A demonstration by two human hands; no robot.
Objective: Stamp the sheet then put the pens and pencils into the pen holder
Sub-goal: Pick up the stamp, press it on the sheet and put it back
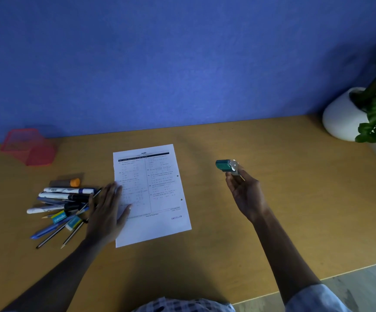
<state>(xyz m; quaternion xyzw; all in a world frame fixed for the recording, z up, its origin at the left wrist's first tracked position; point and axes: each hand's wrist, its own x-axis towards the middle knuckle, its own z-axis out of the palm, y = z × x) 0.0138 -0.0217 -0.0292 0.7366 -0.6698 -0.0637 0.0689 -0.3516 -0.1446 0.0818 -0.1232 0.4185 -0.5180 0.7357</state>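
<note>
**Holding the stamp, with a mark already on the sheet**

Gripping the small green stamp (pixel 225 165) at the right of the middle of the frame, the right hand (pixel 243 192) has its fingers curled round the stamp's metal end, up off the table (pixel 272 221). The stamp looks light and hard, so a pinch on its sides should do.

The left hand (pixel 106 212) lies flat, fingers straight, pressing the left edge of the sheet (pixel 160 199) in the middle of the frame. Paper is thin and bendy and slides easily, so holding it down like this makes sense. A word, "CANCELLED" (pixel 176 217), shows near its lower right corner, so the stamping looks done.

The pens and pencils (pixel 63 206) lie in a pile at the left, with 2 erasers (pixel 66 219). They are light, stiff and may roll; take them by the middle.

The pink mesh pen holder (pixel 30 147) sits at the upper left. I see nothing inside it. A white pot (pixel 342 118) with a plant stands at the far right.
</note>
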